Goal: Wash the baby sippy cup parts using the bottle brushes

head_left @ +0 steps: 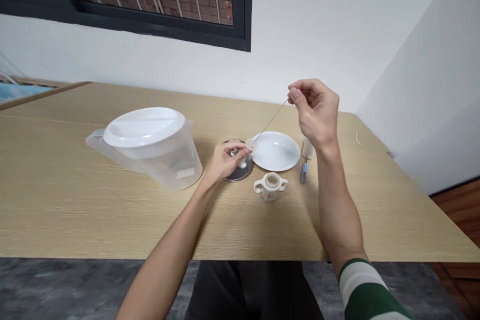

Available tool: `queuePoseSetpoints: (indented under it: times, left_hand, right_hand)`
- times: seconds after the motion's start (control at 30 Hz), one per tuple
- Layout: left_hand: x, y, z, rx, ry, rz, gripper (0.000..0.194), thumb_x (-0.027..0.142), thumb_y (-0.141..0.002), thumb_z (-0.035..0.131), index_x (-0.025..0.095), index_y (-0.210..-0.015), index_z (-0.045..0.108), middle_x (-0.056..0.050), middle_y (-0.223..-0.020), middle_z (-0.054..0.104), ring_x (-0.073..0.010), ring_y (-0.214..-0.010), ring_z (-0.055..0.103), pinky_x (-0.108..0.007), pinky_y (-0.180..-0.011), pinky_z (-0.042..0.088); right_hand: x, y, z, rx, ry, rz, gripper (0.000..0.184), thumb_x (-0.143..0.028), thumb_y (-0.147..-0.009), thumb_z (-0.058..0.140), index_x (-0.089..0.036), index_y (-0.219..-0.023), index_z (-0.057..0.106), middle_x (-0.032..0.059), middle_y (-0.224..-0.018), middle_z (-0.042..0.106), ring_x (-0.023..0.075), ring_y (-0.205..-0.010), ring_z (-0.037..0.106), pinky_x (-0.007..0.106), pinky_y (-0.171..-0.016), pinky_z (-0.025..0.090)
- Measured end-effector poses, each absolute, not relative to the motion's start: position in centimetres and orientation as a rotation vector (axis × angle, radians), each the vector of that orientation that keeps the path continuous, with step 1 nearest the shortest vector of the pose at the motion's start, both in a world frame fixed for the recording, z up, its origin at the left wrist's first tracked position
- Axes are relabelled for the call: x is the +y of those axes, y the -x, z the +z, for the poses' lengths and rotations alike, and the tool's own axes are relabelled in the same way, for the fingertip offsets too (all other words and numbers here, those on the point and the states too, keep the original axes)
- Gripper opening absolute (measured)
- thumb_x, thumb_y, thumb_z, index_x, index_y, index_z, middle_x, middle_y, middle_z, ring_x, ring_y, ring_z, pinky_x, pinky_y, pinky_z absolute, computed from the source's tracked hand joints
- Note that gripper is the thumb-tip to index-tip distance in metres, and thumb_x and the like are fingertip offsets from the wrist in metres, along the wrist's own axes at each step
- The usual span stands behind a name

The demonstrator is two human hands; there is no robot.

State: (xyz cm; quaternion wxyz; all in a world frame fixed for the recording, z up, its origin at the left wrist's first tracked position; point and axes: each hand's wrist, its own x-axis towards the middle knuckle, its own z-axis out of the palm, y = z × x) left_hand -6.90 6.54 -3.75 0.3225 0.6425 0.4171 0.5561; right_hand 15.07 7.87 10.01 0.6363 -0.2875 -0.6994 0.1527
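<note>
Principal risk: the thin wire (273, 118) is held only at its upper end, clamped between the thumb and forefinger of the right hand (314, 112), so a sideways pull or slackened pinch could bend it or make its lower end slip from the small translucent fitting (250, 145). That fitting is a further risk: it is small, and the curled fingers of the left hand (225, 161), drawn together around it, leave only its rim showing. A loosened grip could drop it onto the round steel lid (240, 172) or beside the white plate (275, 151). The fitting sits just over the left rim of that plate, pale and translucent, with no damage discernible at this resolution. Whether the wire passes through it cannot be told. The lid lies just left of the plate, a two-handled cup (270, 186) stands just in front, a blue-handled bottle brush (304, 170) lies just right, and a plastic pitcher (146, 150) stands well left.
</note>
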Motion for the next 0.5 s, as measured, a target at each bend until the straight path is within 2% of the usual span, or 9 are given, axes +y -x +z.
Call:
queuePoseSetpoints:
  times: [0.23, 0.5]
  left_hand:
    - [6.53, 6.83, -3.63, 1.093, -1.676, 1.469, 0.031, 0.047, -0.071, 0.079, 0.017, -0.08, 0.078, -0.008, -0.079, 0.074, -0.0189, -0.074, 0.063, -0.029, -0.068, 0.045]
    - [6.45, 6.91, -3.53, 1.225, -1.656, 1.457, 0.038, 0.052, -0.073, 0.076, 0.016, -0.084, 0.079, -0.007, -0.08, 0.075, -0.0165, -0.068, 0.059, -0.027, -0.063, 0.042]
  right_hand:
    - [7.94, -14.97, 9.87, -1.599, 0.656, 0.364, 0.031, -0.054, -0.088, 0.062, -0.023, -0.094, 0.065, 0.001, -0.088, 0.064, 0.0117, -0.079, 0.062, 0.03, -0.079, 0.056]
    - [7.75, -15.09, 9.95, -1.664, 0.566, 0.418, 0.031, -0.053, -0.088, 0.063, -0.023, -0.095, 0.065, 0.0004, -0.089, 0.064, 0.0116, -0.08, 0.062, 0.031, -0.079, 0.055]
